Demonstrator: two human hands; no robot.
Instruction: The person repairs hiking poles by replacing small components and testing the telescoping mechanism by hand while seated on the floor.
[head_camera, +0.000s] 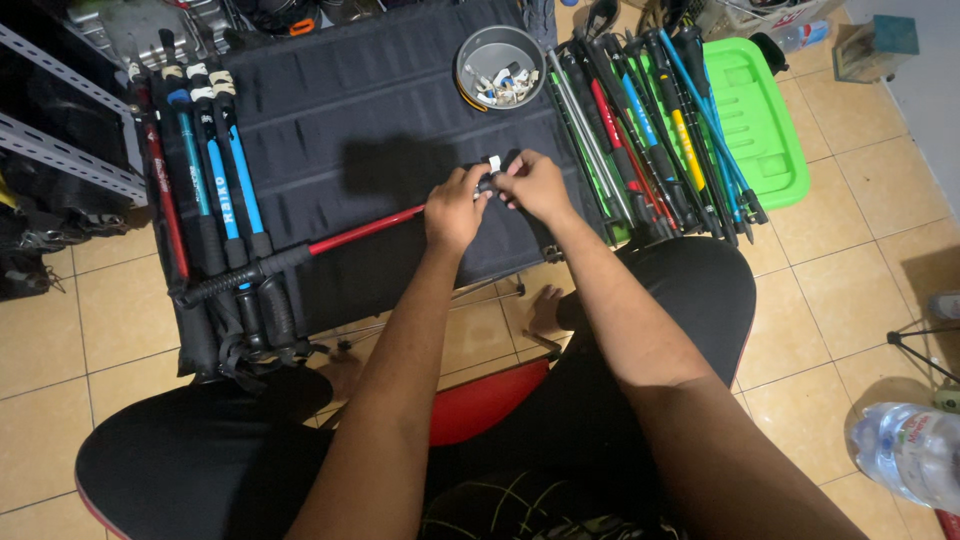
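Red trekking pole (350, 232), lying across the dark folding worktop (400, 110): light, stiff, slick-shafted; left hand (455, 208) and right hand (535, 185) both pinch its tip end, best steadied at the foam handle.

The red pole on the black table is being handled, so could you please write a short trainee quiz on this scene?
1. True or false: both hands meet at one end of the red pole.
2. What holds the small white pieces? A) the green lid B) the grey bowl C) the water bottle
3. Fill in: the red pole's black grip points towards the person's ____ side.

Key:
1. True: the left hand and right hand close around the pole's tip end over the table.
2. B.
3. Left, near the blue poles.
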